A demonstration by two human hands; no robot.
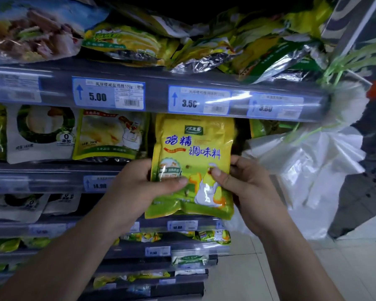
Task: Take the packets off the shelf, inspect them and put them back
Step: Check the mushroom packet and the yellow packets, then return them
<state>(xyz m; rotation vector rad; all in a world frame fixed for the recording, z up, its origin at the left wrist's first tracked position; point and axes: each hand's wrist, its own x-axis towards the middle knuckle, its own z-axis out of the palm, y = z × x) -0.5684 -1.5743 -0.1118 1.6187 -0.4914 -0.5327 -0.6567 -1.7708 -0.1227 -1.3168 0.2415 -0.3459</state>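
Evidently mid-inspection: the yellow chicken-essence seasoning packet is upright, printed face to the camera and long axis vertical, held just in front of the shelf under the 3.50 price label. Both hands pinch its lower half, the left hand at the left edge and the right hand at the right, thumbs on the face. Neither is nearer. A dark gap beside the chef-printed packet lies straight behind, so returning it likely means pushing away.
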